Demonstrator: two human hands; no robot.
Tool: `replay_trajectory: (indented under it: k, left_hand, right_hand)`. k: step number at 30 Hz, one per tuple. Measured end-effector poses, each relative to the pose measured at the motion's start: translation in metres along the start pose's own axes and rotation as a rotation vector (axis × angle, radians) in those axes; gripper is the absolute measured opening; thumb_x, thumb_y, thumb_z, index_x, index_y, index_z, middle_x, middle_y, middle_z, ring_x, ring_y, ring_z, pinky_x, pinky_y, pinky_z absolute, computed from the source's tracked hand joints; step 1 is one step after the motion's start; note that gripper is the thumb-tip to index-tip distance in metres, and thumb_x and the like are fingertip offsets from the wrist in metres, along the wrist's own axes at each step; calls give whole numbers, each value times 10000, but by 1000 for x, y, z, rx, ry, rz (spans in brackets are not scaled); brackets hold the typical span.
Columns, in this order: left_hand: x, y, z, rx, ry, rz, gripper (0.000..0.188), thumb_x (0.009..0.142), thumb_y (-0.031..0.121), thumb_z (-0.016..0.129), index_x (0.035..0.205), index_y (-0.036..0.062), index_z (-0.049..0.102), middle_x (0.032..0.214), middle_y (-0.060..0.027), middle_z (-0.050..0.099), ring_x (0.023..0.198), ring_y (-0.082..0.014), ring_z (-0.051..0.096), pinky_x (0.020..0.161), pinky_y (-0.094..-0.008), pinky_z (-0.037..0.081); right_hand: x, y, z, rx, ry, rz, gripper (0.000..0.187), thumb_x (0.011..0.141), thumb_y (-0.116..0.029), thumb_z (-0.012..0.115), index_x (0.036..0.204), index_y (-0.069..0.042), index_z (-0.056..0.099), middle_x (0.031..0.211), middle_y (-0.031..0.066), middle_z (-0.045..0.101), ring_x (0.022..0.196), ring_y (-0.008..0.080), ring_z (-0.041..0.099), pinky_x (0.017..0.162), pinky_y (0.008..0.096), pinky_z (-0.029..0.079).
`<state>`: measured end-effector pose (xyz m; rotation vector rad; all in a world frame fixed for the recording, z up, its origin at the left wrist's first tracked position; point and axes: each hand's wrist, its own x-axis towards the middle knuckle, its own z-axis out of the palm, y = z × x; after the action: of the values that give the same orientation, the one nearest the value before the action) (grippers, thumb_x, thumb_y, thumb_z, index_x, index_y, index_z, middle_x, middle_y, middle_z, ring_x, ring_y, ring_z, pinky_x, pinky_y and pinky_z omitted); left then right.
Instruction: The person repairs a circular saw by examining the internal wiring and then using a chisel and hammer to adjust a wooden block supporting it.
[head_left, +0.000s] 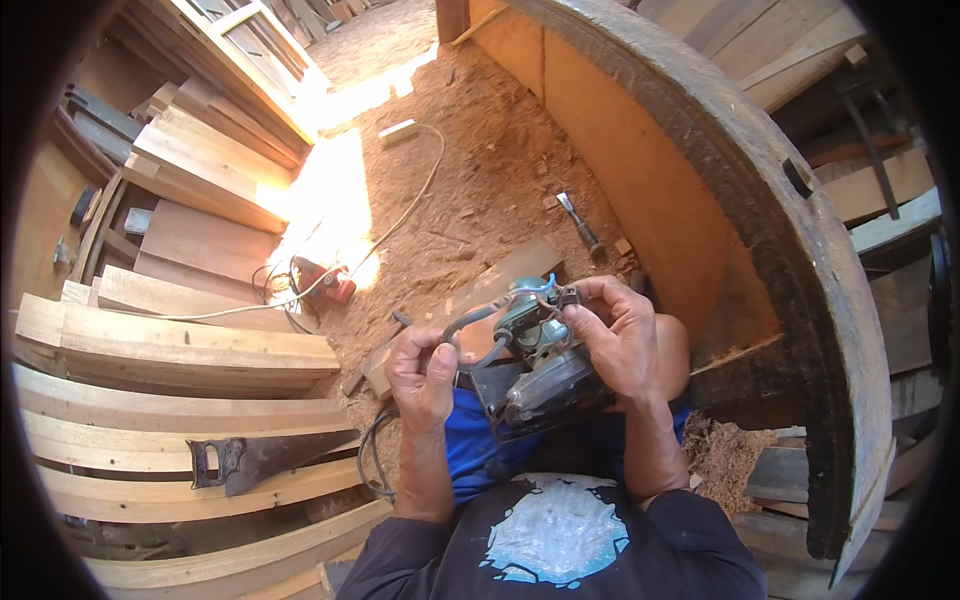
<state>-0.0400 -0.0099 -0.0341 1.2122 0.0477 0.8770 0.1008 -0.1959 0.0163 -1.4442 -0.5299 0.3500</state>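
Shirt [555, 525], dark with a pale blue print, was nearest, then bright blue shorts [468, 450]. Just above these I saw a power tool [548, 385] with a dark base and a greenish motor housing [548, 332], lying between the two grips. The left grip [420, 375], at its left, was closed on a grey cable [472, 318]; the right grip [622, 335], close against its other side, pinched a small dark part [568, 296] where thin wires [540, 288] ended above the housing. Over to the left, a handsaw [275, 460] lay across planks [200, 335]. Past the tool, a board [510, 277] rested on the dusty floor [480, 150], with a chisel [578, 222] beyond, near a large orange-brown panel [640, 150]. Farther left sat a red power tool [325, 283], and farthest, a white block [397, 132] on a pale cord [432, 180].
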Motion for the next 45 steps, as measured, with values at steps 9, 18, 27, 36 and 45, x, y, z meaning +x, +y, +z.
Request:
replay_trajectory:
  k: [9,18,27,36,45]
  left_hand:
    - [1,-1,-6,27,8,-43,265,962,203,741,1090,3,625,871,-86,723,775,-152,717,729,-286,596]
    - [4,-3,-6,30,0,-16,375,961,209,739,1231,-9,596,909,-99,721,781,-155,706,732,-308,612]
    - [2,-5,-6,30,28,-25,379,993,157,687,1304,-42,602,1059,-127,713,798,-159,710,735,-296,610]
    - [4,-1,-3,37,23,-32,359,999,152,673,1285,-52,599,1001,-113,705,795,-149,695,742,-296,605]
    - [4,-2,-3,13,22,-28,285,992,145,679,1191,-49,613,909,-105,712,767,-148,699,733,-286,597]
  right_hand:
    - [0,-2,1,-13,13,2,120,950,-17,678,1051,47,664,864,32,716,770,47,631,675,236,516]
    - [0,-1,1,-22,42,19,116,948,-16,675,1046,45,667,843,23,707,741,41,618,667,227,505]
    - [0,-3,1,-58,8,4,101,942,-18,690,1029,31,681,831,24,714,749,48,630,672,231,507]
    - [-1,-1,0,-39,10,7,119,942,-22,697,1043,37,675,846,40,721,751,52,631,674,233,511]
    - [-1,-3,1,-57,6,10,106,946,-23,685,1033,35,674,825,17,709,731,38,611,651,224,492]
